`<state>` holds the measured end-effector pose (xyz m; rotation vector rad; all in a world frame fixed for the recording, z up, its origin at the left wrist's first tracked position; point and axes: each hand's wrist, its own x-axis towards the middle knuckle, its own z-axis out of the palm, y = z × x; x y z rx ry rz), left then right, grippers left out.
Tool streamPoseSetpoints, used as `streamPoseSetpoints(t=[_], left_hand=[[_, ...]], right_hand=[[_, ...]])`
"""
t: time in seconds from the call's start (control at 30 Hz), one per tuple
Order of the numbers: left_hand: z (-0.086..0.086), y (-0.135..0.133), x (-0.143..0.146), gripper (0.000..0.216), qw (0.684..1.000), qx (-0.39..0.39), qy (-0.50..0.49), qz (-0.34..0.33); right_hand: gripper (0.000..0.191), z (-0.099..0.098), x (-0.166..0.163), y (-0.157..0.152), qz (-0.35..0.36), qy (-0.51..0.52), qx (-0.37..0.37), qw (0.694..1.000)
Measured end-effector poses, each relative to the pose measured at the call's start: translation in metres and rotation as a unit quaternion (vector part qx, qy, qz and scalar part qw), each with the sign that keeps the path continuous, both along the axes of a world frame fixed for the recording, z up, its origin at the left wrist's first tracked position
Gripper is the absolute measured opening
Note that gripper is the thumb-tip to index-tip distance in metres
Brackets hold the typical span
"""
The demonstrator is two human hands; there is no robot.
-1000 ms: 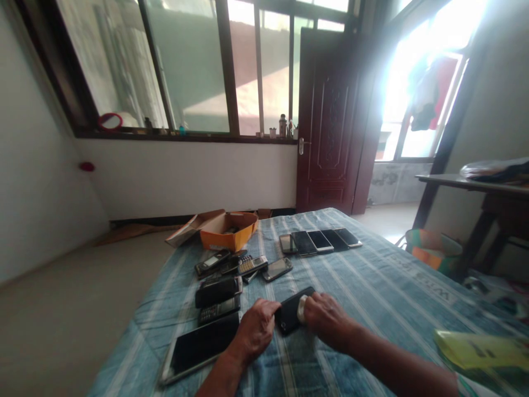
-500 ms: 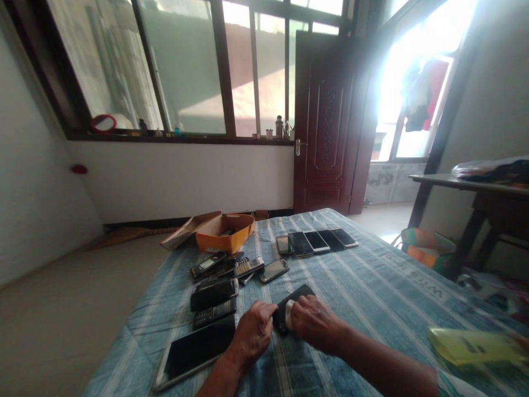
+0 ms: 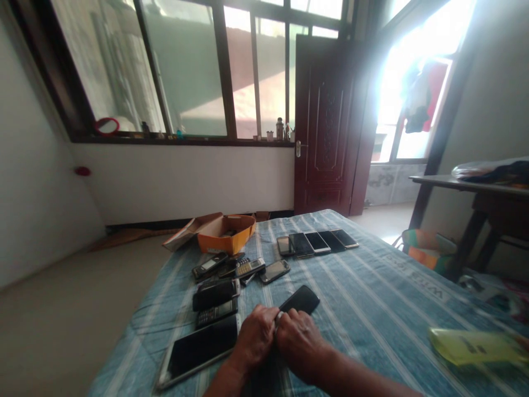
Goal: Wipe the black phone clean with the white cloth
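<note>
A black smartphone lies slanted on the striped bedspread, its near part hidden under my hands. My left hand is closed at the phone's near left edge and grips it. Bunched in my right hand is a white cloth, of which only a small bit shows; the closed fingers press it onto the phone, right beside my left hand. To the left of my left hand lies a white-edged tablet, with a keypad phone and a dark phone just beyond it.
An open orange box stands at the far left of the bedspread. Several old keypad phones are piled before it, beside a touchscreen phone. Farther back, several smartphones lie in a row. A yellow packet is at right.
My right hand has slid left and nearer along the phone with the cloth, coming up against my left hand. More of the phone's far end now shows.
</note>
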<state>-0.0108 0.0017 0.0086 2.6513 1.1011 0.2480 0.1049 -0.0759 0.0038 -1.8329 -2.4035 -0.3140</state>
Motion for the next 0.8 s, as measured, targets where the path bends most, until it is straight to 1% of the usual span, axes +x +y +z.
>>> streamPoseSetpoints(t=[0.13,0.27,0.37,0.53,0.63,0.73,0.8], left_hand=[[0.001,-0.004,0.001,0.027,1.0,-0.001,0.001,0.011],[-0.001,-0.005,0.0,0.022,1.0,0.0,-0.018,0.0],[-0.004,-0.004,-0.001,0.022,0.999,0.002,-0.03,-0.014],[-0.01,-0.003,0.0,0.026,1.0,-0.008,-0.03,0.002],[-0.013,-0.003,-0.001,0.024,0.998,-0.006,-0.055,0.006],[-0.014,-0.003,-0.003,0.024,0.995,-0.008,-0.096,-0.017],[-0.014,-0.004,-0.003,0.025,0.994,-0.012,-0.106,-0.023]], right_hand=[[0.018,0.001,-0.011,0.004,-0.072,0.047,-0.02,0.996],[0.019,0.001,-0.016,0.008,-0.102,0.081,-0.02,0.991],[0.021,0.003,-0.014,0.009,-0.108,0.079,-0.034,0.99],[0.021,0.005,-0.009,0.007,-0.117,0.05,-0.056,0.99],[0.02,0.006,-0.012,0.01,-0.111,0.052,-0.048,0.991],[0.019,0.007,-0.017,0.014,-0.105,0.056,-0.027,0.993],[0.019,0.009,-0.017,0.013,-0.1,0.059,-0.031,0.993]])
